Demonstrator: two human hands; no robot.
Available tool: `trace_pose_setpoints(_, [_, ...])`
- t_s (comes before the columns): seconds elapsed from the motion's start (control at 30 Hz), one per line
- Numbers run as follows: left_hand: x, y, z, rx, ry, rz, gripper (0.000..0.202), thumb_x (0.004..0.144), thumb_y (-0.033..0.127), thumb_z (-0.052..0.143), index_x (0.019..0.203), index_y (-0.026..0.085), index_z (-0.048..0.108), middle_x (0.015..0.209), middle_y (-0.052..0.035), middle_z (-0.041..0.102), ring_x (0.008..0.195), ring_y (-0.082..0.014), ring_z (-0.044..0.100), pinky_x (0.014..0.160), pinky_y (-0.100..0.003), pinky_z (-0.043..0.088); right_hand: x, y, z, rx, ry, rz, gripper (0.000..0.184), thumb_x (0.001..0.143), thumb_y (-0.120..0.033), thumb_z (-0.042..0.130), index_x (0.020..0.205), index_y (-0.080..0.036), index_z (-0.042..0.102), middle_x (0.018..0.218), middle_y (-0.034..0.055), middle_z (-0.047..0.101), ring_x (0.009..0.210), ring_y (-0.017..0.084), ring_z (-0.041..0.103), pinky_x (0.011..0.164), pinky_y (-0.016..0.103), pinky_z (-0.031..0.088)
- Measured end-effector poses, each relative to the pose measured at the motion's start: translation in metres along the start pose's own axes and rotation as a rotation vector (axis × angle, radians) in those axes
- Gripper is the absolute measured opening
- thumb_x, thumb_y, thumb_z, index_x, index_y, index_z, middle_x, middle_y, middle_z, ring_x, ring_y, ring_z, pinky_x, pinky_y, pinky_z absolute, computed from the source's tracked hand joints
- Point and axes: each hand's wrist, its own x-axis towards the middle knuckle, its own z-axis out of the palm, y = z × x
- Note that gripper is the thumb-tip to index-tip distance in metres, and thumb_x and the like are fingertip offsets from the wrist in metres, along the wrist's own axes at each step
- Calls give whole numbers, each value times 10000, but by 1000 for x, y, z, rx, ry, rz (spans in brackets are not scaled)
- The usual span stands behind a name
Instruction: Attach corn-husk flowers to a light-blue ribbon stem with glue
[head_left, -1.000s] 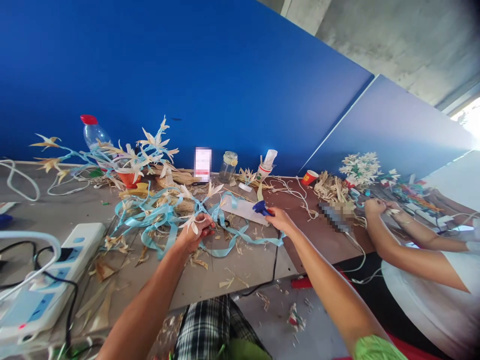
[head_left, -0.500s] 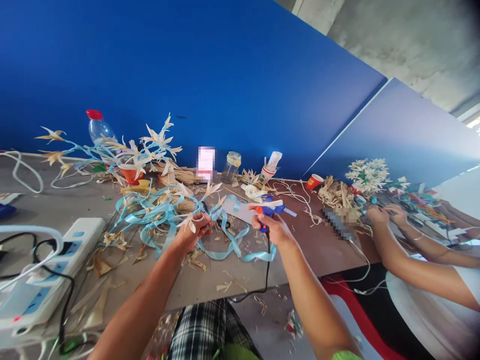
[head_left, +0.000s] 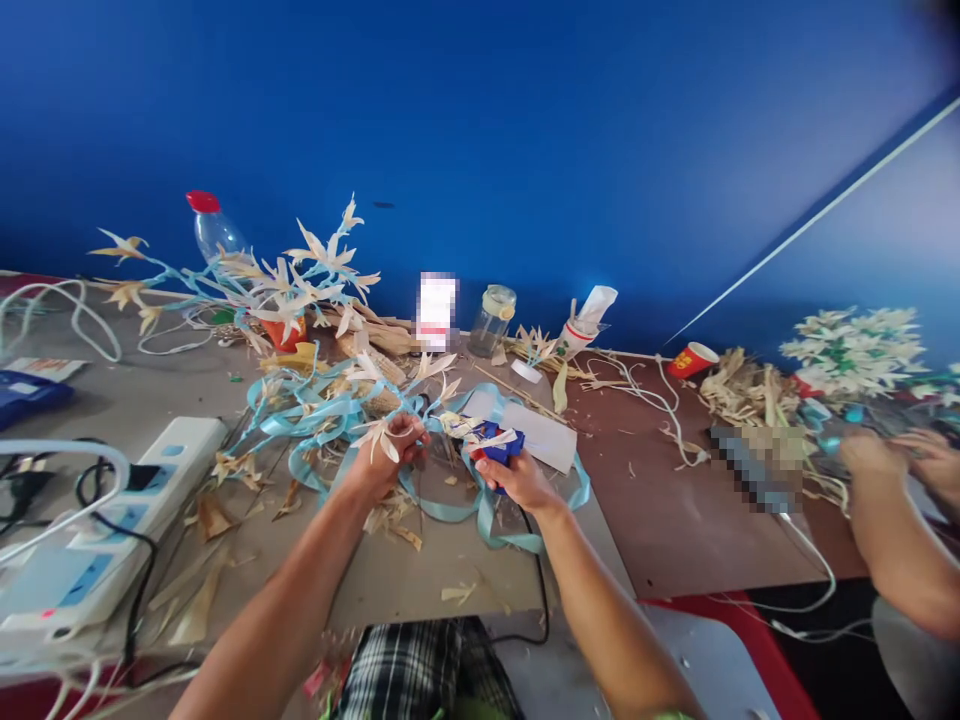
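Note:
My left hand (head_left: 391, 462) is closed, pinching a flower stem wrapped in light-blue tape; pale husk-like petals (head_left: 380, 438) show at its fingers. My right hand (head_left: 521, 480) grips a blue glue gun (head_left: 504, 443), whose front end points left toward my left hand. The gun's black cable (head_left: 543, 590) drops over the table edge. Light-blue ribbon (head_left: 450, 512) loops loosely around and below both hands. Behind my left hand lie more flower stems (head_left: 315, 410) in a tangle. What exactly sits between my left fingertips is partly hidden.
A white power strip (head_left: 161, 500) lies at the left. Flowers stand in a red cup (head_left: 285, 333), near a red-capped bottle (head_left: 217, 230). A glass jar (head_left: 493, 322) and a red paper cup (head_left: 691, 360) stand by the blue partition. Another person's hands (head_left: 874, 460) work at the right.
My right hand has moved left with the glue gun, bringing it nearer to my left hand. The camera view has shifted; my left hand keeps its pinch.

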Motion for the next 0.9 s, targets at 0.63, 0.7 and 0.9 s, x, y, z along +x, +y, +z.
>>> trace_pose_setpoints(0.63, [2,1,2,75,57,9,350,579,389,781,689,167,533,605,47,580,415,-20,366,588,-228,471,-1,4,-5,-325,-68,-51,341,810,-521,534,742,-190,579,636,-18,548,563,104,473,552,227,403])
trace_pose_setpoints(0.7, [2,1,2,69,54,11,349,580,384,781,684,166,529,595,49,572,420,-21,376,585,-224,470,-1,5,-6,-297,-79,-35,357,808,-538,532,733,-191,568,611,-22,533,540,103,472,536,230,398])
trace_pose_setpoints(0.9, [0,1,3,66,33,12,326,586,371,781,679,163,549,593,46,581,415,-20,376,579,-217,469,1,10,-6,-240,-65,-32,367,811,-553,530,729,-196,558,572,-24,513,525,112,481,540,243,397])
